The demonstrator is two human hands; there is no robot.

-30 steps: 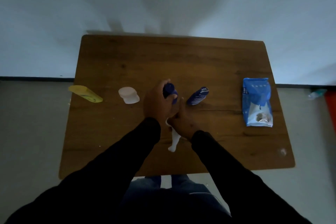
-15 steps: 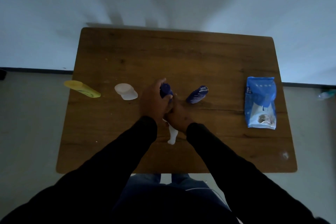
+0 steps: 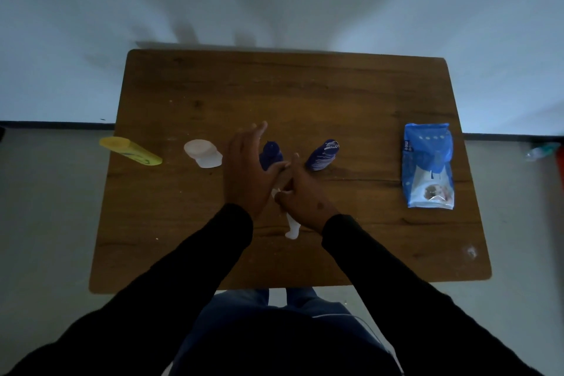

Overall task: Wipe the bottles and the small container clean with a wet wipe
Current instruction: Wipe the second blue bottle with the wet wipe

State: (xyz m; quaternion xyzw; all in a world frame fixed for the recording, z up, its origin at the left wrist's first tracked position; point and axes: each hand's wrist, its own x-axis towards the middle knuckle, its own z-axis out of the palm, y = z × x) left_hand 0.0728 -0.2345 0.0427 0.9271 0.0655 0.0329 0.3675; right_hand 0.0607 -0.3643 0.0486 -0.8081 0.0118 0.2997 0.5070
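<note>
Dark blue bottle (image 3: 270, 156), tabletop (image 3: 305, 94) centre: judged light, slick; best held mid-body. Left hand (image 3: 245, 171) spread beside it. Wet wipe (image 3: 292, 227) pinched in right hand (image 3: 305, 195).

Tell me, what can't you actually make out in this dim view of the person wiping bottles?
- Head view: the dark blue bottle has its lower part hidden behind the left hand.
- Most of the wet wipe is covered by the right hand.
- Print on the wipes pack is too small and dim to read.
</note>
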